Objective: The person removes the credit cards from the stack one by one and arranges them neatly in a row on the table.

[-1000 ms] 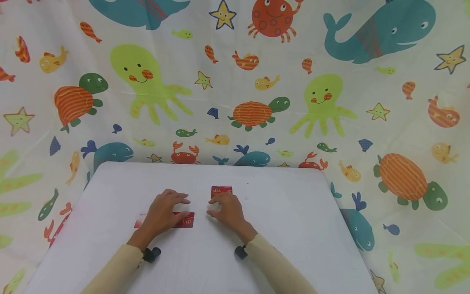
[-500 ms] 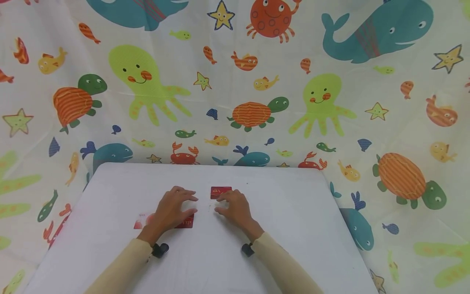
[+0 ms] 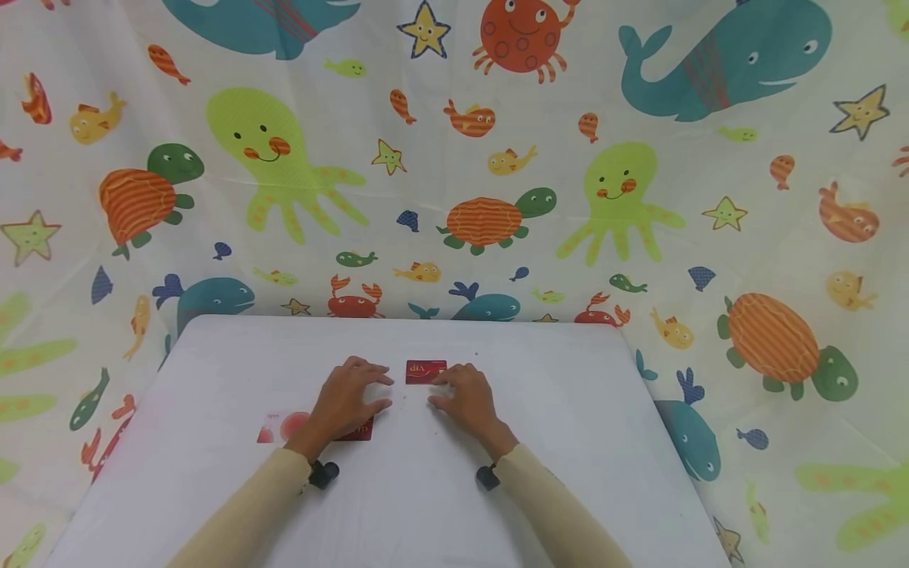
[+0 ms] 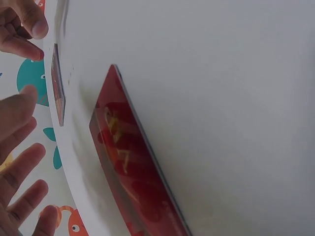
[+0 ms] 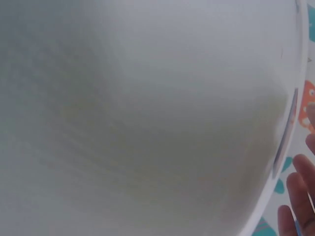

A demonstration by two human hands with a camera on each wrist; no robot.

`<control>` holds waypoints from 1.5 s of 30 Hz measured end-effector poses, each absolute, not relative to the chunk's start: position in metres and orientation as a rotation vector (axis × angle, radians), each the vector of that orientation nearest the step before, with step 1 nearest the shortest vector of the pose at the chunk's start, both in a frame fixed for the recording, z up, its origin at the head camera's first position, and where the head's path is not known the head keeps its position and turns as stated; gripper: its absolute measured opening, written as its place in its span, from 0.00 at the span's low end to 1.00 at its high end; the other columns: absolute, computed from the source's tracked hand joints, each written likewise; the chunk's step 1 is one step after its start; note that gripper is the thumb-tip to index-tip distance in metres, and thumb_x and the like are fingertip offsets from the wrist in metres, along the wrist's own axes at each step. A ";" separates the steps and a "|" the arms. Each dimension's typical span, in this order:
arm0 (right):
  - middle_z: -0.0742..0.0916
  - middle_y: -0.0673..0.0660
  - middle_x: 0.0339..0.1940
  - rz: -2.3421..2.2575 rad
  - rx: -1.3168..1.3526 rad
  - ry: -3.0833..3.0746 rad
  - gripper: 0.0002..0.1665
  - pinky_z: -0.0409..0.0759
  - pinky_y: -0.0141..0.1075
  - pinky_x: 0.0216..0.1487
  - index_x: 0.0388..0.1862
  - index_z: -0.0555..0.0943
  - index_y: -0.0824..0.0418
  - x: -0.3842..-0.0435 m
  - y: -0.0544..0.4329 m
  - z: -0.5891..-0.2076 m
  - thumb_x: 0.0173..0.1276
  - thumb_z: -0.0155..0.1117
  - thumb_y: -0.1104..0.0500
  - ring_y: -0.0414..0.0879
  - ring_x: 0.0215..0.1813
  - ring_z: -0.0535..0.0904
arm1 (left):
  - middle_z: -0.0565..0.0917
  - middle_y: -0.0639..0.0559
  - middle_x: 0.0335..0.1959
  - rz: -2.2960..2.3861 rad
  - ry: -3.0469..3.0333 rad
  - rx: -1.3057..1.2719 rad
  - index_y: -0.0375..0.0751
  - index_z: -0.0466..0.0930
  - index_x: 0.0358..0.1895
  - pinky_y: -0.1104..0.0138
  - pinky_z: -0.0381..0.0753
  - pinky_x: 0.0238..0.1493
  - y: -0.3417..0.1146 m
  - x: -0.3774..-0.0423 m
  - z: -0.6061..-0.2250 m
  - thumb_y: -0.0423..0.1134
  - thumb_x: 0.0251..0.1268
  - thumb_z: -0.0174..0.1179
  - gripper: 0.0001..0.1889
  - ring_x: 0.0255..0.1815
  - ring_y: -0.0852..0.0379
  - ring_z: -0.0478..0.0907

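Observation:
My left hand [image 3: 348,401] hovers over a red card [image 3: 363,431] with gold letters, hiding part of it from the head view. In the left wrist view that red card [image 4: 129,152] lies flat, and the fingers of my left hand [image 4: 17,167] are spread, holding nothing. A second red card [image 3: 420,373], marked VIP, lies farther back between the hands. My right hand [image 3: 469,401] is at its right, fingertips over or beside its near corner; contact cannot be told. The right wrist view catches the fingers [image 5: 300,189] and a card edge-on [image 5: 285,135].
A pale pink-and-white card [image 3: 277,427] lies left of the left wrist, partly covered by the arm. All lies on a white table [image 3: 568,442]. Behind it hangs a curtain [image 3: 426,173] with sea animals.
Both hands have slid to the right, the left also slightly away from the person. More of the far VIP card and of the pale card now shows. The cards look unmoved.

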State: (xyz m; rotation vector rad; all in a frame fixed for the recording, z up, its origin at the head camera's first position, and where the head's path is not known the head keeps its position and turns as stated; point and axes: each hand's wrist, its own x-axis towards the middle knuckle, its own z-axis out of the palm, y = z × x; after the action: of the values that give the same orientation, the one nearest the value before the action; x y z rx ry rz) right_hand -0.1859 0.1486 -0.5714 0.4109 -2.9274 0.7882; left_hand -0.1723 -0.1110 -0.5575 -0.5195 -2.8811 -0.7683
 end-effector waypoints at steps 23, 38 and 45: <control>0.92 0.49 0.52 0.977 0.358 -2.928 0.17 0.77 0.48 0.75 0.52 0.91 0.49 -0.206 0.157 -0.571 0.65 0.82 0.51 0.46 0.51 0.83 | 0.89 0.50 0.62 -0.786 -2.888 -0.508 0.52 0.91 0.58 0.43 0.81 0.66 -0.093 -0.190 -0.559 0.50 0.57 0.81 0.24 0.65 0.46 0.78; 0.90 0.50 0.56 0.973 0.252 -3.000 0.23 0.83 0.47 0.63 0.57 0.89 0.47 -0.218 0.160 -0.569 0.62 0.83 0.52 0.47 0.55 0.81 | 0.88 0.49 0.59 -0.775 -2.952 -0.454 0.49 0.88 0.62 0.46 0.82 0.64 -0.081 -0.206 -0.561 0.49 0.57 0.81 0.28 0.63 0.48 0.77; 0.90 0.50 0.57 0.947 0.294 -3.004 0.23 0.83 0.46 0.64 0.58 0.89 0.48 -0.224 0.161 -0.571 0.64 0.82 0.53 0.47 0.56 0.81 | 0.88 0.48 0.58 -0.751 -2.997 -0.437 0.50 0.88 0.62 0.47 0.80 0.67 -0.077 -0.213 -0.560 0.49 0.59 0.80 0.26 0.63 0.47 0.76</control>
State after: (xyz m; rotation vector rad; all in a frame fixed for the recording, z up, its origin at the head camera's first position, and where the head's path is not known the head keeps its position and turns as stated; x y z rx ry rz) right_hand -0.2237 0.1611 -0.5708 0.2945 -3.0044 0.9472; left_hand -0.2130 -0.0768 -0.5599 -0.4374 -2.9967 -0.7509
